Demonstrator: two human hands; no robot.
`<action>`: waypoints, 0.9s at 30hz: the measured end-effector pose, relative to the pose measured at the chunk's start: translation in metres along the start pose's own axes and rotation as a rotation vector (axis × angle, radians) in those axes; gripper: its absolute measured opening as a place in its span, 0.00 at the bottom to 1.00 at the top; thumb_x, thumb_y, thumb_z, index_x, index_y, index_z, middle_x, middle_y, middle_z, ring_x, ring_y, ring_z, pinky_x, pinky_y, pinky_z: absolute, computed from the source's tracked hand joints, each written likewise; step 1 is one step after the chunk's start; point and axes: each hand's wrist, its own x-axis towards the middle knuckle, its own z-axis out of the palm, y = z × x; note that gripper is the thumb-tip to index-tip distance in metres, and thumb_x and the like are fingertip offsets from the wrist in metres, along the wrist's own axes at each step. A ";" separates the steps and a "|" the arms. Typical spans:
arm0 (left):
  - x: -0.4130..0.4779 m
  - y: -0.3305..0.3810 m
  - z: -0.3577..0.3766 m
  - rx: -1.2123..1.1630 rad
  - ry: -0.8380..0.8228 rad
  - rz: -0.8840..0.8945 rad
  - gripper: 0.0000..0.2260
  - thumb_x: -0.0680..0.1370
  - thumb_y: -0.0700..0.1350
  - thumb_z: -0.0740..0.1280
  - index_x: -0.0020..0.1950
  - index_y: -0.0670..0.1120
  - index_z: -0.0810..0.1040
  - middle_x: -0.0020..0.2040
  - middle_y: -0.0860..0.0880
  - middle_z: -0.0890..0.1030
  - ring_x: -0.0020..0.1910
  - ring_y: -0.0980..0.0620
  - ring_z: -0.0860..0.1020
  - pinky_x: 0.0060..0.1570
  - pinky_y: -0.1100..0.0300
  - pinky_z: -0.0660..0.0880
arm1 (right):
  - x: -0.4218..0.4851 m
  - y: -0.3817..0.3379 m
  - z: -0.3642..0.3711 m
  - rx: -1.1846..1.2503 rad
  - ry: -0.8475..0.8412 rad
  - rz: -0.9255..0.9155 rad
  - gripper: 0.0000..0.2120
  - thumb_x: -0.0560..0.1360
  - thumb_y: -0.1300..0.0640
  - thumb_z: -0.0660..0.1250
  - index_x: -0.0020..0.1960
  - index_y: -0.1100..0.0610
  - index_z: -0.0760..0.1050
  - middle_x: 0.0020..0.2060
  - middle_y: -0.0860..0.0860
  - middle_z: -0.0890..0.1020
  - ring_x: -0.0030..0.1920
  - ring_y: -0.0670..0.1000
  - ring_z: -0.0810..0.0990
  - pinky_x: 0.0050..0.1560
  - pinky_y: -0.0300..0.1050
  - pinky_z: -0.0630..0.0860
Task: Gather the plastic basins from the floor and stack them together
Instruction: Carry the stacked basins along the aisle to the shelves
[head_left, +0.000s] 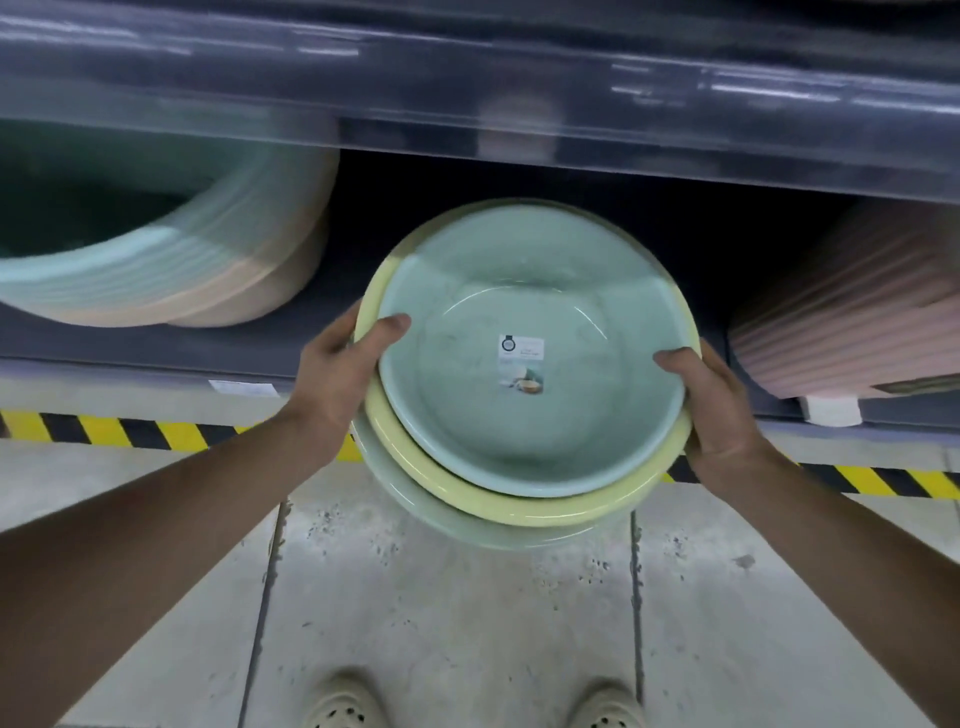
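I hold a nested stack of three plastic basins in the air in front of a low shelf. The top one is a pale blue-green basin (524, 312) with a small label inside. Under it sits a yellow basin (467, 493), and below that a light green basin (457, 525). My left hand (343, 384) grips the stack's left rim, thumb hooked inside the top basin. My right hand (722, 410) grips the right rim the same way. The stack tilts toward me.
The dark shelf (156, 348) holds a sideways stack of blue and beige basins (171, 260) at the left and pink ribbed tubs (852, 322) at the right. A yellow-black hazard stripe (104, 431) marks the concrete floor (441, 613). My shoes (343, 701) show at the bottom.
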 end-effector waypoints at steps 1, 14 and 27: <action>0.006 0.000 0.001 0.000 0.007 -0.005 0.13 0.73 0.48 0.73 0.58 0.52 0.83 0.49 0.53 0.86 0.48 0.52 0.85 0.44 0.59 0.79 | 0.006 -0.001 0.002 0.007 -0.001 -0.005 0.11 0.71 0.58 0.69 0.51 0.47 0.83 0.51 0.52 0.86 0.49 0.56 0.83 0.52 0.53 0.79; 0.072 0.024 0.029 -0.018 0.096 -0.024 0.08 0.70 0.51 0.75 0.42 0.49 0.80 0.41 0.50 0.84 0.43 0.48 0.83 0.50 0.51 0.79 | 0.086 -0.043 0.025 -0.040 0.088 0.022 0.27 0.56 0.50 0.77 0.54 0.55 0.82 0.43 0.53 0.87 0.45 0.57 0.85 0.51 0.54 0.81; 0.124 0.037 0.058 -0.117 0.078 0.120 0.05 0.74 0.41 0.74 0.43 0.50 0.79 0.36 0.58 0.82 0.28 0.66 0.80 0.30 0.72 0.75 | 0.148 -0.060 0.038 -0.080 0.041 -0.095 0.15 0.59 0.47 0.73 0.45 0.50 0.84 0.45 0.50 0.86 0.49 0.55 0.84 0.52 0.53 0.78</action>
